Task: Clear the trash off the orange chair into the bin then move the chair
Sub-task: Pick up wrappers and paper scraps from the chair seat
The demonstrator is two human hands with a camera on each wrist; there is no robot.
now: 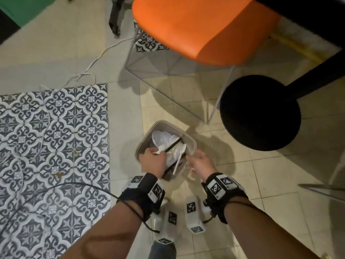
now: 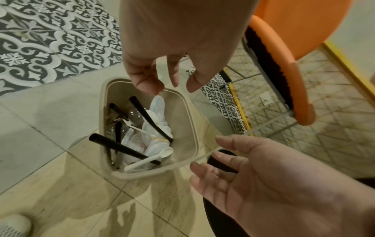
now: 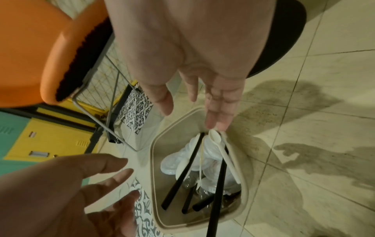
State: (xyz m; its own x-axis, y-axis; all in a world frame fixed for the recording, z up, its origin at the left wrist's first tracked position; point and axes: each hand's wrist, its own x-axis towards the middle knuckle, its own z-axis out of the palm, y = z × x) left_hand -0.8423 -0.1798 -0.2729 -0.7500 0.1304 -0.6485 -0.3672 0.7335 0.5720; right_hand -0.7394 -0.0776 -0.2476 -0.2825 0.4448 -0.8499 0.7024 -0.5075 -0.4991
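Both my hands hover over a small beige bin (image 1: 189, 139) on the floor. Black straws (image 2: 150, 119), white plastic spoons (image 2: 151, 158) and white lids lie inside the bin (image 2: 189, 115), some poking past its rim. My left hand (image 2: 172, 86) hangs above the far rim with loose, spread fingers and holds nothing. Over the near right corner my right hand (image 3: 192, 112) has straight fingers and an empty palm. The orange chair (image 1: 196, 27) stands just beyond the bin on a thin wire frame. I see nothing on the visible part of its seat.
A black round table base (image 1: 261, 113) with its post sits right of the bin, close to the chair's front leg. A white cable (image 1: 93, 62) trails over the floor left of the chair. Patterned tiles (image 1: 56, 137) cover the left floor. Yellow and teal lockers (image 3: 30, 144) stand behind the chair.
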